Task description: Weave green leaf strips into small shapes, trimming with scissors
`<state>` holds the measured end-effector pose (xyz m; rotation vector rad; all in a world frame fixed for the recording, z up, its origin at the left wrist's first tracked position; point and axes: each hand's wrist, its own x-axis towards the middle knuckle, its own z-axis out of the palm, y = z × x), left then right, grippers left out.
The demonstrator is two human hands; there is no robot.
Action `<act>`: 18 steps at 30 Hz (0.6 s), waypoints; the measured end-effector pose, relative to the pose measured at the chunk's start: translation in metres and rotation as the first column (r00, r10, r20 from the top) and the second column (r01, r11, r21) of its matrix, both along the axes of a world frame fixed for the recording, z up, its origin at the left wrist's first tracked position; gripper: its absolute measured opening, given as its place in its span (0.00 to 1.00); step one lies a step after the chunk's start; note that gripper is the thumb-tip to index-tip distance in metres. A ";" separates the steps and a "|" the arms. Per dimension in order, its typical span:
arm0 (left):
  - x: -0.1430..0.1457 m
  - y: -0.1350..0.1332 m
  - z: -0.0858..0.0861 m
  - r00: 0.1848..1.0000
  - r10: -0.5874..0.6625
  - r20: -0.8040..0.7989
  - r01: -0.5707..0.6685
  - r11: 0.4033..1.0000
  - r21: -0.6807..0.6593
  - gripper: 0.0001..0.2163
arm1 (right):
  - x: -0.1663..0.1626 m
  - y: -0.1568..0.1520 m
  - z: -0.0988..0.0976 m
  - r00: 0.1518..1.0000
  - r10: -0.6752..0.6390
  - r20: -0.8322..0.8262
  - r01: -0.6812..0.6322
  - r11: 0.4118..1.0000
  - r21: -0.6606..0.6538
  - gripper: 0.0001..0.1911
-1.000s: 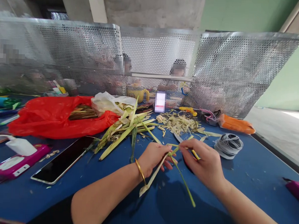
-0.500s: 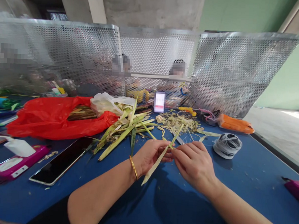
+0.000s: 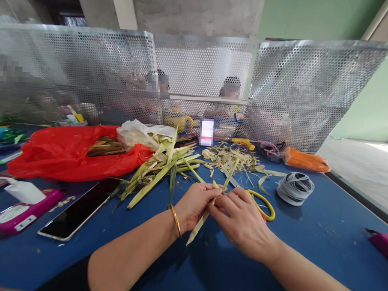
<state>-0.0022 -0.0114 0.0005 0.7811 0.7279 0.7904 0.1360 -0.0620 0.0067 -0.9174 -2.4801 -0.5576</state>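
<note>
My left hand (image 3: 194, 207), with a gold bangle at its wrist, pinches pale green leaf strips (image 3: 198, 228) that cross each other. My right hand (image 3: 239, 218) has its fingers closed on the same strips, close against the left fingertips. One strip tapers down toward me below the hands, and another sticks up beyond them. The exact crossing point is partly hidden by my fingers. Scissors with a yellow handle (image 3: 266, 208) lie on the blue table, partly covered by my right hand.
A heap of long leaves (image 3: 153, 184) lies by a red plastic bag (image 3: 65, 152). Leaf scraps (image 3: 235, 158), a wound roll of ribbon (image 3: 295, 188) and an orange packet (image 3: 305, 160) are farther back. A smartphone (image 3: 82, 209) lies left. A perforated metal screen (image 3: 204, 64) stands behind; people sit beyond it.
My right hand has moved left and closer over the strips, against my left fingers. The yellow scissor handle now shows beside it. My left hand has barely shifted.
</note>
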 end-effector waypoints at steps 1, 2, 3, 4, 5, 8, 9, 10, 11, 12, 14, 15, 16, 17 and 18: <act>0.001 -0.001 -0.001 1.000 -0.001 -0.003 0.001 1.000 0.020 0.08 | -0.001 0.000 -0.001 1.000 0.009 0.014 -0.009 1.000 0.003 0.11; 0.001 -0.001 -0.001 1.000 -0.003 -0.007 0.003 0.999 0.037 0.08 | -0.001 0.000 -0.002 1.000 0.018 0.000 -0.018 1.000 0.001 0.11; 0.001 -0.002 -0.001 1.000 -0.005 -0.012 0.006 0.999 0.049 0.09 | 0.000 0.000 -0.001 0.999 0.024 -0.046 -0.024 1.000 -0.010 0.11; 0.001 -0.002 -0.001 1.000 -0.011 -0.025 0.012 0.999 0.051 0.09 | 0.001 0.002 -0.001 0.991 0.018 -0.130 -0.022 0.999 -0.031 0.11; 0.000 -0.002 0.001 0.999 -0.020 -0.045 0.022 0.999 0.042 0.09 | 0.003 0.003 0.000 0.968 -0.011 -0.249 -0.006 0.998 -0.064 0.11; -0.002 0.000 0.006 0.994 -0.025 -0.104 0.027 0.999 0.023 0.09 | 0.013 0.013 0.000 0.727 -0.271 -0.631 0.079 0.946 -0.316 0.10; -0.003 0.000 0.008 0.993 -0.026 -0.112 0.028 0.999 0.024 0.08 | 0.015 0.017 -0.001 0.606 -0.390 -0.693 0.071 0.894 -0.441 0.10; -0.004 0.000 0.009 0.993 -0.029 -0.113 0.033 0.999 0.029 0.08 | 0.017 0.021 -0.003 0.495 -0.500 -0.711 0.029 0.827 -0.561 0.11; -0.004 0.000 0.010 0.993 -0.034 -0.110 0.039 0.998 0.039 0.08 | 0.019 0.025 -0.006 0.414 -0.584 -0.698 -0.043 0.754 -0.656 0.12; -0.005 0.000 0.011 0.993 -0.042 -0.109 0.048 0.998 0.050 0.08 | 0.019 0.028 -0.008 0.360 -0.642 -0.677 -0.124 0.686 -0.717 0.14; -0.005 -0.001 0.010 0.992 -0.049 -0.121 0.058 0.996 0.073 0.07 | 0.017 0.031 -0.013 0.303 -0.700 -0.647 -0.264 0.591 -0.762 0.15; -0.004 -0.001 0.009 0.990 -0.041 -0.133 0.053 0.995 0.084 0.07 | 0.016 0.032 -0.014 0.283 -0.717 -0.637 -0.313 0.558 -0.768 0.16; -0.004 0.000 0.008 0.989 -0.023 -0.147 0.037 0.995 0.092 0.07 | 0.014 0.032 -0.014 0.270 -0.736 -0.621 -0.347 0.527 -0.776 0.17; -0.004 0.000 0.007 0.987 0.007 -0.158 0.009 0.995 0.097 0.07 | 0.013 0.031 -0.014 0.273 -0.753 -0.599 -0.364 0.496 -0.789 0.17; -0.004 0.002 0.006 0.985 0.044 -0.166 -0.028 0.995 0.098 0.07 | 0.012 0.030 -0.014 0.290 -0.760 -0.581 -0.361 0.475 -0.802 0.17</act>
